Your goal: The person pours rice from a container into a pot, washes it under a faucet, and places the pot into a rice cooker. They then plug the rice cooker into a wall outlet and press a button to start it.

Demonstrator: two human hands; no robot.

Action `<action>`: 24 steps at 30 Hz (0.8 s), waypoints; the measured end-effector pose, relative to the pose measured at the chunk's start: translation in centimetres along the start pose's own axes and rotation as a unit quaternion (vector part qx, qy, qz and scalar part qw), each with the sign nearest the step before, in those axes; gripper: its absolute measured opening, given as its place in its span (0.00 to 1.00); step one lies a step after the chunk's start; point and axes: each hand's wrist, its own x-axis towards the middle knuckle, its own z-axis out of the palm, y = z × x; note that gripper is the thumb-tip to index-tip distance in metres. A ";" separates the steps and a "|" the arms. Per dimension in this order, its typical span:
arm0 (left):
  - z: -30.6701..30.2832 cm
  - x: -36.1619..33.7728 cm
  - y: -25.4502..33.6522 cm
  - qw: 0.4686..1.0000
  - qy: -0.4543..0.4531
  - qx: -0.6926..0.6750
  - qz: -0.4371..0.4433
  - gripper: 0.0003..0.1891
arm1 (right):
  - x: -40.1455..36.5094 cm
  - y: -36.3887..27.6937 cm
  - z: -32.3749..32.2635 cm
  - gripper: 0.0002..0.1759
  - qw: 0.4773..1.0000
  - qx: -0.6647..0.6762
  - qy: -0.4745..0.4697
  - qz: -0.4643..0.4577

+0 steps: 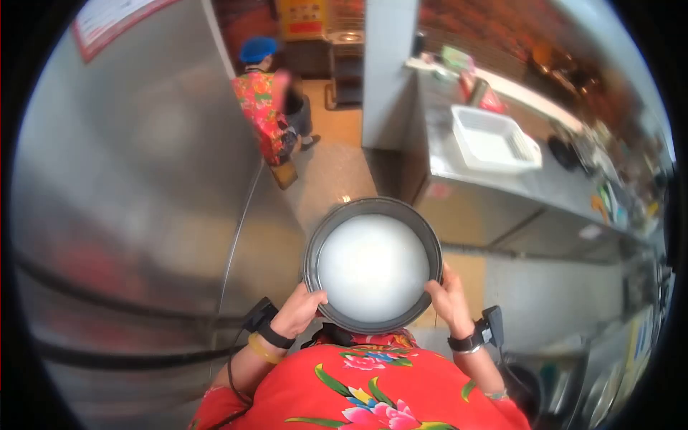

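Observation:
Held level in front of my body is a round dark metal pot [313, 247], its inside filled with a cloudy white liquid [373, 265]. My left hand [300, 309] grips the pot's left side, thumb over the rim. On the opposite side my right hand [450, 297] is closed on the rim in the same way, thumb on top. The fingers under the pot are mostly hidden. Both wrists carry black straps with small devices, and cables run along the arms.
A large metal cabinet wall [143, 179] rises on the left. At the right stands a steel counter [516, 183] bearing a white plastic basket [494, 140] and assorted items. Ahead, a person [265, 107] in a blue cap sits low beside the tan floor passage [333, 172].

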 end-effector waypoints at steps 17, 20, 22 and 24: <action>-4.3 46.0 27.0 0.994 0.106 -0.032 0.008 0.11 | 56.8 -11.2 -0.1 0.24 0.999 0.000 -0.051 -0.015; -5.4 52.2 33.1 0.995 0.093 0.022 -0.023 0.12 | 64.6 -12.7 0.0 0.24 0.998 0.018 -0.065 -0.001; -7.8 57.6 34.6 0.996 0.085 0.026 -0.029 0.15 | 70.3 -12.8 0.4 0.26 0.997 0.011 -0.073 -0.019; -9.4 62.3 36.6 0.996 0.075 0.020 -0.038 0.18 | 75.5 -13.4 1.0 0.26 0.997 0.024 -0.072 -0.018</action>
